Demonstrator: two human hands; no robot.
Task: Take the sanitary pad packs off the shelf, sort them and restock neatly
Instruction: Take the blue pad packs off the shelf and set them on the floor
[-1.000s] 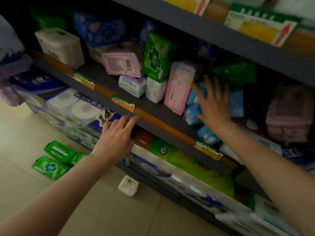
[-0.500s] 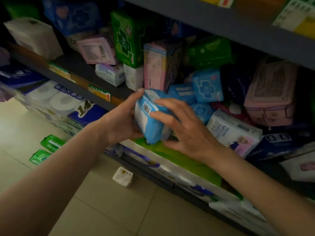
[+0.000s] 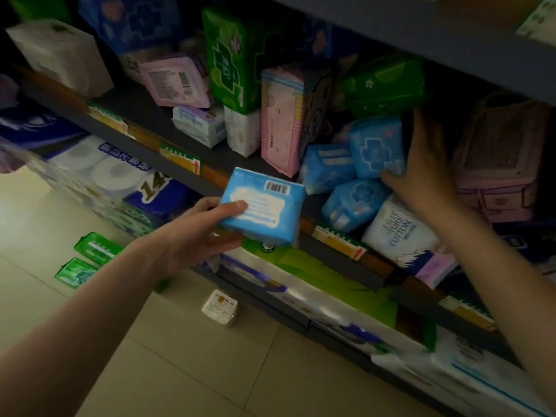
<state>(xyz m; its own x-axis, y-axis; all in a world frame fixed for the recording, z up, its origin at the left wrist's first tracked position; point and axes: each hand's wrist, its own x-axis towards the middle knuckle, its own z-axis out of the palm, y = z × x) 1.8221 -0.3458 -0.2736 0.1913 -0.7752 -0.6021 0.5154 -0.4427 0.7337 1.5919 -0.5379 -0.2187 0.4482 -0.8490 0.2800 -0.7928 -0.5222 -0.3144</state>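
My left hand [image 3: 195, 233] grips a light blue pad pack [image 3: 264, 206] in front of the dark shelf's edge [image 3: 168, 164], barcode side up. My right hand [image 3: 421, 173] reaches into the shelf and its fingers curl round the right side of another light blue pack [image 3: 376, 147] with a cross print. Two similar blue packs [image 3: 328, 167] [image 3: 352, 203] lie jumbled below it. A pink upright pack [image 3: 282, 118], a tall green pack [image 3: 231, 55] and a white cotton pack [image 3: 400, 228] share the shelf.
Two green packs [image 3: 87, 260] and a small white pack [image 3: 219, 307] lie on the tiled floor. Toilet-roll multipacks [image 3: 99, 173] fill the bottom shelf. A pink box stack [image 3: 499, 164] stands at the right. An upper shelf board [image 3: 421, 34] overhangs the packs.
Both hands held one blue pack half a second ago. Now my left hand alone holds it, lower and outside the shelf, while my right hand has moved back in onto another blue pack.
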